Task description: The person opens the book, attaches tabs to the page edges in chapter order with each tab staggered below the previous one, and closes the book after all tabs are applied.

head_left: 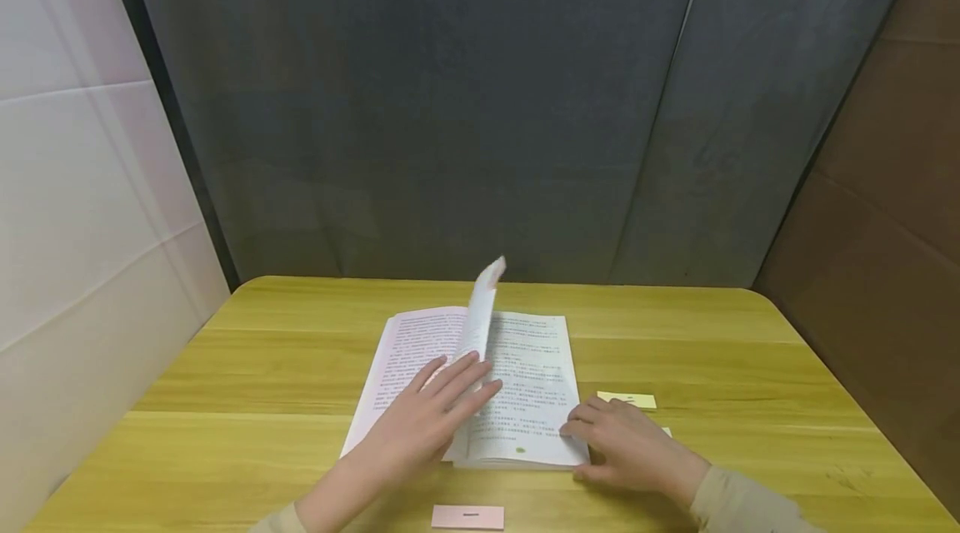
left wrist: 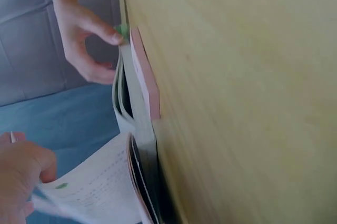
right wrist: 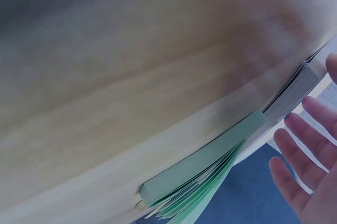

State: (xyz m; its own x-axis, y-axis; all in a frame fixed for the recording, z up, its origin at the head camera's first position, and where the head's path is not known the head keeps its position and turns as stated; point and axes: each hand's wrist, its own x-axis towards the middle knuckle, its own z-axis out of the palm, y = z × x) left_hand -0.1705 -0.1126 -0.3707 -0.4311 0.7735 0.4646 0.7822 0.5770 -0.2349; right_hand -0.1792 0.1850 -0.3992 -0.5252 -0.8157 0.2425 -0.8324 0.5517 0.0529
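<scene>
An open book (head_left: pixel 528 366) with printed pages lies on the table. One leaf (head_left: pixel 480 316) stands raised near its spine. My left hand (head_left: pixel 435 412) is at this leaf with its fingers extended; in the left wrist view the hand (left wrist: pixel 23 174) touches the leaf near its corner. At the book's lower right corner, my right hand (head_left: pixel 622 441) rests with fingers over the page edge. The right wrist view shows its fingers (right wrist: pixel 303 153) spread and slightly bent, beside the book's edge and a green sticky-note pad (right wrist: pixel 205 158) with fanned sheets.
A pink sticky-note pad (head_left: pixel 468 517) with a dark mark lies in front of the book. Just beyond my right hand is a yellow pad (head_left: pixel 628 400). The wooden table (head_left: pixel 247 383) is bounded by a dark panel (head_left: pixel 450 117) behind and panels on both sides.
</scene>
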